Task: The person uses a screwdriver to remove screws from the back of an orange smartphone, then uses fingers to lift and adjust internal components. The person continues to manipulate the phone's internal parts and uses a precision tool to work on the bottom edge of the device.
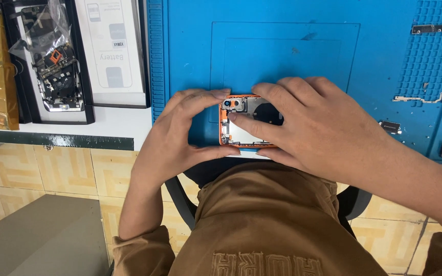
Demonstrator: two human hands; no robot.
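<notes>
I see the orange phone frame (pixel 241 122) lying at the near edge of the blue mat (pixel 282 46), long axis running left to right, camera end toward my left hand (pixel 180 133). That hand's curled fingers pinch the frame's left end, while my right hand (pixel 318 128) covers the rest, 1 fingertip pressed inside.
</notes>
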